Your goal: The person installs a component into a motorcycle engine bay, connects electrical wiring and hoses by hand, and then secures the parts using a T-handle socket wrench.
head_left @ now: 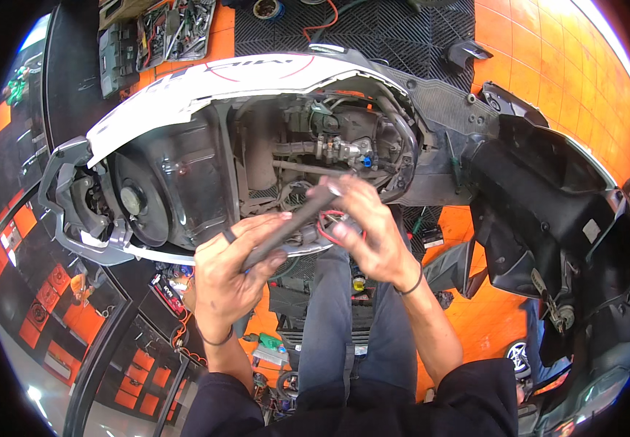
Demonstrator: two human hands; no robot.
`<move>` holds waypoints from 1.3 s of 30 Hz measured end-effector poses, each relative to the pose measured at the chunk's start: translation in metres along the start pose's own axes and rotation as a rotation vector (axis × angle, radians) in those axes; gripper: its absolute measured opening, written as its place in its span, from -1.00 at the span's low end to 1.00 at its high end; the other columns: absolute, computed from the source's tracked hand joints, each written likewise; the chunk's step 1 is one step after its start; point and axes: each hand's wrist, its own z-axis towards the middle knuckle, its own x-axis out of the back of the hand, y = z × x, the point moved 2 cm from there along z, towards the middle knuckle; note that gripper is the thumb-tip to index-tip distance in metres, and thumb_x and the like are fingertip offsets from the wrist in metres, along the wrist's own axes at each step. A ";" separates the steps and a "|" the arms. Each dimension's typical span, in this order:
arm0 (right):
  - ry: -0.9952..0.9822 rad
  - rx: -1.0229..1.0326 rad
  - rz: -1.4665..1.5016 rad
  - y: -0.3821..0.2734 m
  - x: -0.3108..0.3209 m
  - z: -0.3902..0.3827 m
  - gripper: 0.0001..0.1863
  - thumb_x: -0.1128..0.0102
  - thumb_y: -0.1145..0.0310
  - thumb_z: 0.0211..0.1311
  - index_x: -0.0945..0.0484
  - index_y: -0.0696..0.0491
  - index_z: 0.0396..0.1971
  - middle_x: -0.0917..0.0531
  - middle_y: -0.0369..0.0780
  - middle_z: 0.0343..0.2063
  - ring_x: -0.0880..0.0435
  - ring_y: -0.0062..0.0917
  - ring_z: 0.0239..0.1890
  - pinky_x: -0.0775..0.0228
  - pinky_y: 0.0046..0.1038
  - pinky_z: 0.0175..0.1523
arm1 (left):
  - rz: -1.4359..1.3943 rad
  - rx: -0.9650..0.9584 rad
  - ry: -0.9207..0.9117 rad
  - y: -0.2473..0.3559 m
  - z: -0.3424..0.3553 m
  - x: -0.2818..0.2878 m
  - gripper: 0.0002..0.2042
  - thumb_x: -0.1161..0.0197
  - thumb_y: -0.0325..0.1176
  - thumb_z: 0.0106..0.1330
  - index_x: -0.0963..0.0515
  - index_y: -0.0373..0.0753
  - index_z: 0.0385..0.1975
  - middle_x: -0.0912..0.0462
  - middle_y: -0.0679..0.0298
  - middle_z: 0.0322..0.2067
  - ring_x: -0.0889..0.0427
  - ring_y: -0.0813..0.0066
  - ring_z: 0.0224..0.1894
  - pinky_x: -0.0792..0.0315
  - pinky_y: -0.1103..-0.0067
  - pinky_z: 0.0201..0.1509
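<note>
Dark flat strip [291,228] slanting over opened scooter body [191,178]. Left grip [224,273] holding lower end, right grip [375,229] pinching upper end. Seeming light, fairly stiff, not fragile; ends probably offering surest hold.

Bright light washes out the white panel [162,103] and lifts the orange floor [555,65] at upper right, while the engine bay [264,146] sits dimmer. Blur softens the right hand [372,229] and the dark strip [289,229]. Straight edges curve toward the round black border, with glare along its upper right.
</note>
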 end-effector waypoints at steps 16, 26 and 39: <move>0.646 -0.832 -0.192 0.243 0.092 -0.196 -0.63 -0.01 0.18 0.55 -0.46 0.26 -0.22 -0.51 -0.26 -0.45 -0.41 -0.54 -0.41 -0.35 -0.43 -0.23 | -0.231 0.401 0.489 -0.146 0.059 -0.135 -0.74 -0.27 -0.29 0.38 -0.65 -0.38 -0.14 -0.71 0.19 -0.47 -0.66 0.55 -0.52 -0.48 0.55 -0.45; 0.406 -1.071 -0.554 0.329 0.116 -0.177 -0.59 -0.19 0.25 0.37 -0.58 0.29 0.02 -0.72 0.05 -0.09 -0.70 -0.25 0.00 -0.46 -0.34 0.13 | -1.057 0.947 0.508 -0.201 0.158 -0.173 -0.71 -0.24 -0.30 0.43 -0.56 -0.50 -0.26 -0.70 0.01 -0.45 -0.62 0.45 -0.59 -0.38 0.62 -0.63; 0.522 -0.336 -0.227 0.120 0.065 -0.010 -0.82 -0.12 0.49 0.41 -0.60 0.23 -0.11 -0.71 -0.18 -0.23 -0.67 -0.53 -0.18 -0.47 -0.47 -0.01 | -0.767 0.695 0.431 -0.129 0.139 -0.191 -0.85 -0.26 -0.42 0.34 -0.67 -0.38 -0.38 -0.70 0.22 -0.54 -0.59 0.59 -0.61 -0.34 0.59 -0.60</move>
